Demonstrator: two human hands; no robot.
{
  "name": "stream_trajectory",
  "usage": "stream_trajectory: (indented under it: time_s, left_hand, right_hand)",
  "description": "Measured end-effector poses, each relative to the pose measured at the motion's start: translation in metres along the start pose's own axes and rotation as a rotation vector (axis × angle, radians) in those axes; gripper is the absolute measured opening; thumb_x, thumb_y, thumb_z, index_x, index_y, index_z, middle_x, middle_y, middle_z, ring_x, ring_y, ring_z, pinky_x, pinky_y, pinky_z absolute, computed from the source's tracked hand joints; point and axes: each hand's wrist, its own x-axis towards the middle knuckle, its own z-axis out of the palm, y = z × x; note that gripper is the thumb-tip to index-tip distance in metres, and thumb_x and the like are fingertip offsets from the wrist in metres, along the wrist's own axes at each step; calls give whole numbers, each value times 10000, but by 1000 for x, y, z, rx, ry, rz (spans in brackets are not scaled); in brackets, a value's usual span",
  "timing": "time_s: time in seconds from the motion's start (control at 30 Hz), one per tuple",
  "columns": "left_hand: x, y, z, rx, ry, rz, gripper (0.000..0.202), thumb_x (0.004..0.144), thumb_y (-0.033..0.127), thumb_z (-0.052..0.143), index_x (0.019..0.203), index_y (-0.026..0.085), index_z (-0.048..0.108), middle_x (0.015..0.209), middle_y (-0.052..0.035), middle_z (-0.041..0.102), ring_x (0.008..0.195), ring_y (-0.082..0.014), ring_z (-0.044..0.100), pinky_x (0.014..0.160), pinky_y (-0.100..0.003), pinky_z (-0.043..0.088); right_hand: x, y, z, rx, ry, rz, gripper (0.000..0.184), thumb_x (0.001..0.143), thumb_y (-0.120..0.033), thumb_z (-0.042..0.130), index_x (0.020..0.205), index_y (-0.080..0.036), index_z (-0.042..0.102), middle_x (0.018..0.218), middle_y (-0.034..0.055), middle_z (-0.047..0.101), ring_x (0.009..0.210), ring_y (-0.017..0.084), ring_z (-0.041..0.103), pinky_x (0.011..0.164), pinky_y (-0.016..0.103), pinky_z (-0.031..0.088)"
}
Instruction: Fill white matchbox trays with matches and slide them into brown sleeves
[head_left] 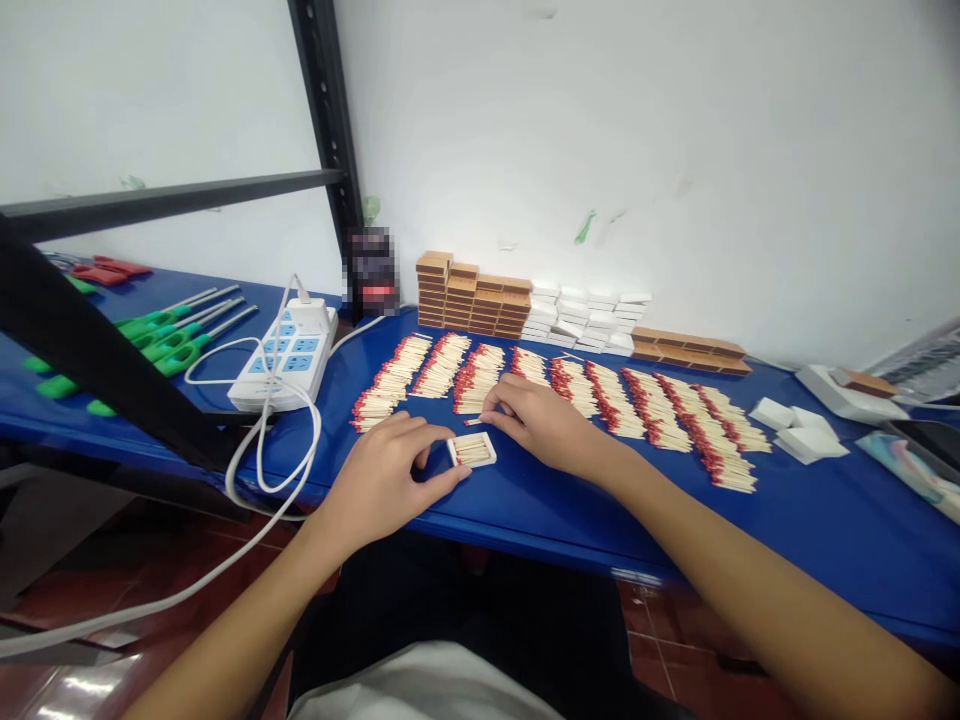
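Observation:
My left hand point(394, 475) grips a small white matchbox tray point(491, 459) by its left end, between thumb and fingers. Several matches point(472, 450) with red heads lie side by side in the tray. Just above it, my right hand point(529, 415) pinches a match point(472, 422), its red head pointing left. Behind both hands, rows of loose red-headed matches point(394, 380) are spread on the blue table point(570, 510). Part of one row is hidden behind my right hand.
Along the wall stand stacks of brown matchboxes point(476, 300), white trays point(585, 318) and a lower brown stack point(690, 350). More white trays point(799, 430) lie at right. A power strip point(289, 355) with white cables and green-handled tools point(161, 340) sit left, near a black shelf post point(326, 110).

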Motion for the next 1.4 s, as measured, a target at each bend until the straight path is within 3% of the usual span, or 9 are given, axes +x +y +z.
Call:
stream_trajectory:
  time_s: [0.47, 0.73, 1.0, 1.2, 1.3, 1.4]
  left_hand:
    - [0, 0, -1, 4, -3, 5, 241, 959, 397, 812, 1110, 210, 791, 762, 16, 629, 751, -187, 575, 735, -330, 423]
    - [0, 2, -3, 1, 3, 11, 215, 951, 378, 822, 1091, 218, 790, 759, 20, 631, 742, -181, 575, 727, -329, 418]
    - [-1, 1, -3, 12, -1, 35, 209, 966, 383, 804, 1081, 211, 773, 751, 23, 610, 732, -180, 556, 715, -333, 409]
    - [-1, 1, -3, 2, -9, 26, 216, 973, 395, 797, 1088, 215, 772, 748, 24, 608, 737, -178, 553, 718, -333, 414]
    - [0, 1, -3, 9, -15, 27, 216, 972, 385, 797, 1091, 206, 777, 756, 17, 612, 743, -183, 555, 732, -335, 422]
    - [1, 2, -3, 9, -12, 25, 210, 968, 380, 802, 1087, 208, 782, 753, 15, 615, 743, -187, 566, 731, -331, 423]
  right_hand:
    - [-1, -3, -4, -8, -121, 21, 121, 1091, -239, 576, 1015, -192, 658, 1062, 80, 669, 933, 217, 624, 811, 329, 452]
    - [-11, -23, -25, 30, -136, 8, 126, 1099, -231, 558, 1002, -205, 636, 1093, 67, 669, 963, 209, 640, 818, 321, 448]
    - [-13, -41, -18, 33, -246, -12, 110, 1088, -186, 555, 1009, -189, 632, 1105, 75, 661, 945, 205, 634, 817, 321, 448]
    - [-10, -34, -10, 118, -139, -64, 64, 1079, -233, 585, 1044, -210, 634, 1055, 55, 671, 896, 192, 624, 790, 310, 452]
    - [-6, -22, -6, 66, -30, -66, 94, 1079, -237, 581, 1104, -210, 667, 1043, 68, 675, 910, 208, 627, 801, 324, 455]
    - [-2, -11, -1, -8, -6, -41, 146, 1078, -238, 582, 1158, -207, 701, 1053, 80, 671, 926, 220, 635, 822, 335, 462]
